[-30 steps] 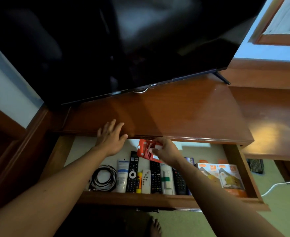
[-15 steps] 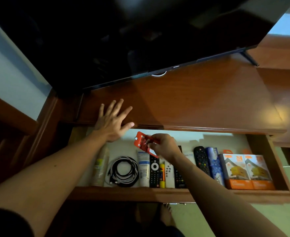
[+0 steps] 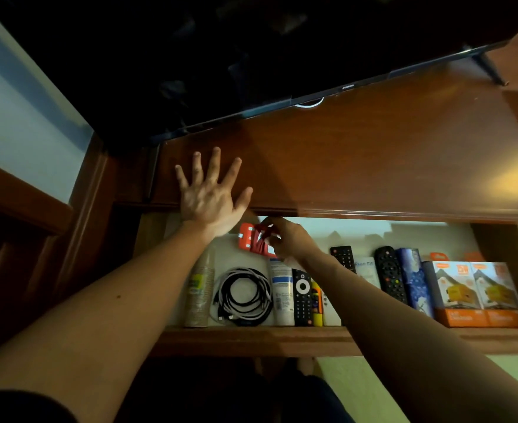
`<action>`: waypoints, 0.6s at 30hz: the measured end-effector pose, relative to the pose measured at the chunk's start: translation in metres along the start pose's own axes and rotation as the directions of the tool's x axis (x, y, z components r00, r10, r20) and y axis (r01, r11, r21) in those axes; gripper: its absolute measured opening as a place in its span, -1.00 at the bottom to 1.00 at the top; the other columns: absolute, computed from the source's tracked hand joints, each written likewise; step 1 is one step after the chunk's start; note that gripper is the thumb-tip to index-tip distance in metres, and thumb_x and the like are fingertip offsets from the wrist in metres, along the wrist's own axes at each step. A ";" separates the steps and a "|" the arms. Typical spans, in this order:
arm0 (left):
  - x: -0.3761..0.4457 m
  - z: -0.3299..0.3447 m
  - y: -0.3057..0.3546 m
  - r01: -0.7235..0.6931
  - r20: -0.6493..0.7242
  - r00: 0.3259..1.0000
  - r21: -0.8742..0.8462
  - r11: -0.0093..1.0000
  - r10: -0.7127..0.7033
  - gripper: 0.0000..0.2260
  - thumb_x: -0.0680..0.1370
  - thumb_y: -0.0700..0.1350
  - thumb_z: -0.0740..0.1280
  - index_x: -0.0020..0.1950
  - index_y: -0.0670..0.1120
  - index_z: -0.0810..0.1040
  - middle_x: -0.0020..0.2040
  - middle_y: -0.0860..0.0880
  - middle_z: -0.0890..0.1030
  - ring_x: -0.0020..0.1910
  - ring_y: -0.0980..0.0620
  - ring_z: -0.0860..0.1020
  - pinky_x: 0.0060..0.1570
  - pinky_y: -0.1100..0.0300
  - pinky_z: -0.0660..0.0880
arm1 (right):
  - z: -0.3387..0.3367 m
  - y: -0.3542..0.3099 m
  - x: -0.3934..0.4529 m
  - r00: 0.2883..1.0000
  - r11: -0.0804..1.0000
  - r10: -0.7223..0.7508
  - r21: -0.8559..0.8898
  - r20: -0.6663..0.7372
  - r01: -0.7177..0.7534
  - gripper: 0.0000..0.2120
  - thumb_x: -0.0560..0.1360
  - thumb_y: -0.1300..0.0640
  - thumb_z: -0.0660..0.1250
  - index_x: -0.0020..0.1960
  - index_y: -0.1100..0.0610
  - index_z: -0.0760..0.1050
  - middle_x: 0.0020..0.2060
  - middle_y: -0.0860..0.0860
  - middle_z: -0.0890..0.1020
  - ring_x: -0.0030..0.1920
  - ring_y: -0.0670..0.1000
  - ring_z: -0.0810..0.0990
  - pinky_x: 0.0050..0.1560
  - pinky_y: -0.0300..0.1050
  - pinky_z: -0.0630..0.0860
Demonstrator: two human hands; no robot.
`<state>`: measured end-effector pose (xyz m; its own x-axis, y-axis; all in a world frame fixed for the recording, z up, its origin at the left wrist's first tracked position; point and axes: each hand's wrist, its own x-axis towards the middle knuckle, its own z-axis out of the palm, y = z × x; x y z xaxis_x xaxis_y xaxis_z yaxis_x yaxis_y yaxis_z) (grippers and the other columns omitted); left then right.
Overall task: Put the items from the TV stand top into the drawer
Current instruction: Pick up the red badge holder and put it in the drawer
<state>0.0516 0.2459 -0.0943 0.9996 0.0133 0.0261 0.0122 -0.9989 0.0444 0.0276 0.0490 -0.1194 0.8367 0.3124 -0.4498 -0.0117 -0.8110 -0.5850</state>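
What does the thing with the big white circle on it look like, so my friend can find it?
Look in the open drawer under the TV. Near its front edge, right of the coiled cables and a white tube, lies a black remote. It alone has a big white ring near its top, and a yellow remote lies along its right side.

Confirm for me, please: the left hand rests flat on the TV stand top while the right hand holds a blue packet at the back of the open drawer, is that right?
Not quite: the head view shows the packet is red, not blue. The rest stands: the left hand lies flat on the TV stand top, and the right hand holds the packet at the back of the open drawer.
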 end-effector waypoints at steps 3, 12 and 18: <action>0.000 0.000 -0.001 -0.008 -0.017 1.000 -0.012 1.000 0.008 -0.35 0.56 0.39 -0.12 0.61 0.17 0.05 0.64 -0.09 0.01 0.59 -0.29 -0.02 0.46 -0.39 -0.07 | 0.008 0.000 0.012 1.000 0.999 0.014 -0.030 -0.001 -0.014 -0.70 0.53 0.15 0.37 0.25 0.05 0.50 0.10 0.03 0.70 0.16 0.11 0.64 0.13 0.04 0.56; 0.000 0.003 -0.002 -0.008 -0.055 0.998 -0.022 1.000 0.007 -0.37 0.55 0.36 -0.06 0.60 0.17 0.12 0.63 -0.09 0.08 0.58 -0.29 0.03 0.45 -0.39 -0.03 | 0.019 -0.009 0.040 0.998 0.999 -0.027 0.036 0.059 0.025 -0.73 0.56 0.27 0.35 0.26 0.26 0.55 0.17 0.15 0.65 0.22 0.10 0.60 -0.06 -0.39 0.34; 0.000 0.004 -0.001 -0.010 -0.084 0.996 -0.023 1.000 0.008 -0.38 0.56 0.35 -0.02 0.59 0.16 0.18 0.62 -0.10 0.12 0.58 -0.29 0.06 0.45 -0.39 -0.01 | 0.023 -0.017 0.045 1.000 0.999 -0.001 -0.038 0.021 0.002 -0.75 0.57 0.01 0.33 0.22 0.03 0.58 0.17 0.01 0.64 0.17 0.10 0.57 0.11 -0.07 0.48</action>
<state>0.0519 0.2463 -0.0986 0.9939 0.0093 0.1101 0.0018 -0.9977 0.0674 0.0523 0.0881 -0.1455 0.8253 0.3234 -0.4629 0.0108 -0.8286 -0.5597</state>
